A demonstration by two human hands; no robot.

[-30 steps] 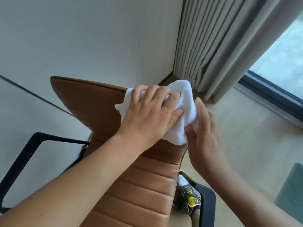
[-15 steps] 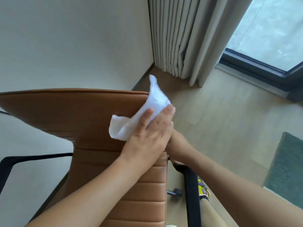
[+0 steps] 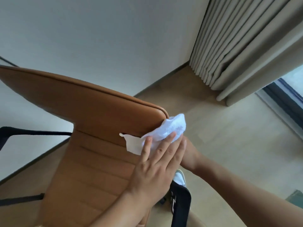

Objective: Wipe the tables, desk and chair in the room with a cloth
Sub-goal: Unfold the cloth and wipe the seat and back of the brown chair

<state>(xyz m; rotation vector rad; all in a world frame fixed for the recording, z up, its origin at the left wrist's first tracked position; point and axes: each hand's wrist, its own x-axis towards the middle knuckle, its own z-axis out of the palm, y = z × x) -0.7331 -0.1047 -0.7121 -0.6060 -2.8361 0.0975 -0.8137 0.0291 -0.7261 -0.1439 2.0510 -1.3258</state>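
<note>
A tan leather chair (image 3: 91, 115) with a ribbed backrest fills the lower left, seen from above and behind. A white cloth (image 3: 170, 128) is bunched at the backrest's upper right corner and wraps round its side edge. My left hand (image 3: 157, 169) lies flat on the backrest with straight fingers, pressing the cloth's lower part against the leather. My right hand (image 3: 190, 153) reaches in behind the left one at the chair's right edge. Only its back and wrist show; its fingers are hidden.
Black armrests stick out at the left (image 3: 32, 132) and lower right (image 3: 180, 202). A plain wall stands behind the chair. Beige curtains (image 3: 237, 46) hang at the upper right beside a dark window frame (image 3: 282, 99). A shoe (image 3: 179, 177) and a green rug edge (image 3: 295, 197) are on the floor.
The cloth has slid from the top middle of the backrest to its right corner. My left hand went from gripping it to pressing flat. My right hand slipped behind the left.
</note>
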